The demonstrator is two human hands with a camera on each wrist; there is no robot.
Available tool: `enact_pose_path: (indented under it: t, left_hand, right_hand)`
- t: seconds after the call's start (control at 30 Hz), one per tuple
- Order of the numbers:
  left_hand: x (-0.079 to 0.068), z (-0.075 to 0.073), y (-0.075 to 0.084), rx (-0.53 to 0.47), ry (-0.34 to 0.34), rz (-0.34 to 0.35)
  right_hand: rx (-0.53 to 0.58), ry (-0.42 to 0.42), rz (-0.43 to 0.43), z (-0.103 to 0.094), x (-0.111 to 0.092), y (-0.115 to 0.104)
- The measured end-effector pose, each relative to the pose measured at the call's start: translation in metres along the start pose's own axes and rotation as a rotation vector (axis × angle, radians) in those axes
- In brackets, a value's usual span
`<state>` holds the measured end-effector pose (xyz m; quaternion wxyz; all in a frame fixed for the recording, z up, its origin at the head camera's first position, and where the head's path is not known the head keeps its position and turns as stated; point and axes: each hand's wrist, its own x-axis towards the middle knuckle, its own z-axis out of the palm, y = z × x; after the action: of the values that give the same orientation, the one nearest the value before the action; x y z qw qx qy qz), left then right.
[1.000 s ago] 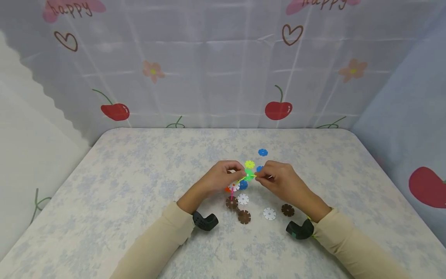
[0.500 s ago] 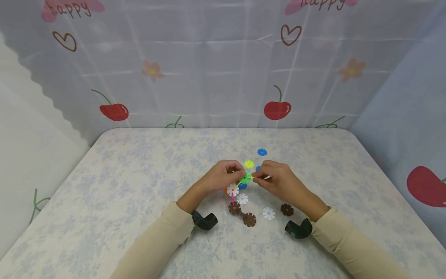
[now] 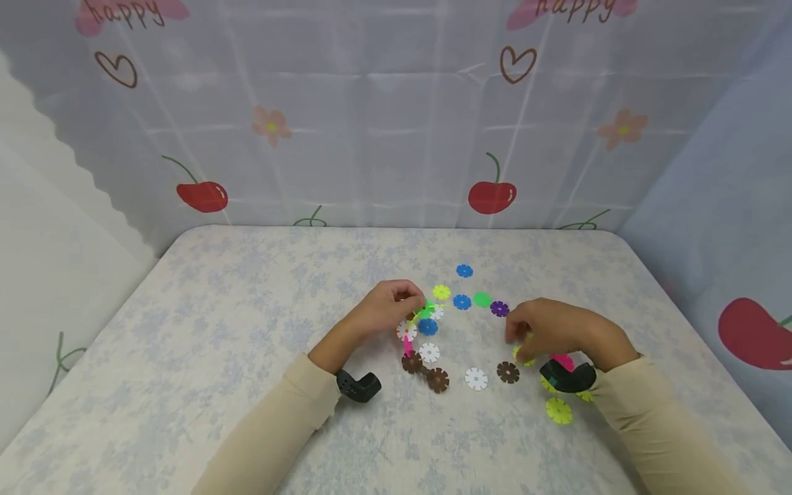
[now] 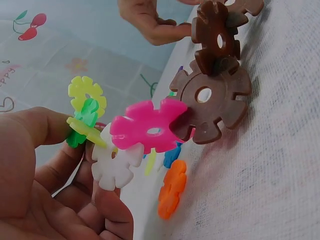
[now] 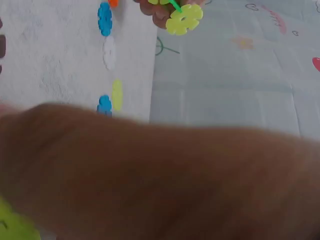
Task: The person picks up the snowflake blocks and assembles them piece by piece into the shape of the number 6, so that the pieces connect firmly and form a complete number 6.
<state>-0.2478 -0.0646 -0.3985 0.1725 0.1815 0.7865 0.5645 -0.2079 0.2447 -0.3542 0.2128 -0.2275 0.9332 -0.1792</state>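
My left hand pinches the green disc in a chain of notched plastic discs above the table. A yellow disc is slotted at its far end. Another yellow disc, a white disc, a pink disc and several brown discs follow in the other direction. Over the table's right part, my right hand is beside a loose yellow disc, fingers loosely bent. Nothing shows in its grasp, though its fingertips are partly hidden. My forearm blocks much of the right wrist view.
Loose blue, green and purple discs lie between the hands. A white disc and brown disc lie nearer. Yellow discs and a pink one sit under the right wrist.
My right hand has let go of the chain's yellow end and moved right, toward the loose yellow discs. My left hand still pinches the chain, shifted slightly left.
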Motion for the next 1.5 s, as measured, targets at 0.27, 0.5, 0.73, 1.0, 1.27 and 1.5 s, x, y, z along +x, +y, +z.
enact_pose_path:
  t: [0.27,0.5,0.73,1.0,1.27,1.5]
  left_hand:
    - [0.002,-0.002,-0.004,-0.030,0.008,-0.017]
    - [0.002,-0.001,-0.006,-0.044,0.002,-0.015]
    - [0.002,0.001,-0.006,-0.053,0.003,-0.028]
    - [0.002,0.000,-0.005,-0.054,-0.003,-0.023]
    - [0.002,0.003,-0.001,-0.065,-0.029,-0.031]
    - [0.000,0.006,0.005,-0.061,-0.043,-0.032]
  right_hand:
    - [-0.183,0.013,0.013,0.005,0.002,0.003]
    - [-0.010,-0.034,0.022,0.005,0.003,0.004]
    - [0.074,0.068,-0.067,0.002,0.008,0.004]
    - [0.156,0.269,-0.172,0.002,0.016,-0.002]
    - [0.298,0.397,-0.201,0.009,0.022,-0.010]
    - [0.490,0.413,-0.204,0.019,0.032,-0.020]
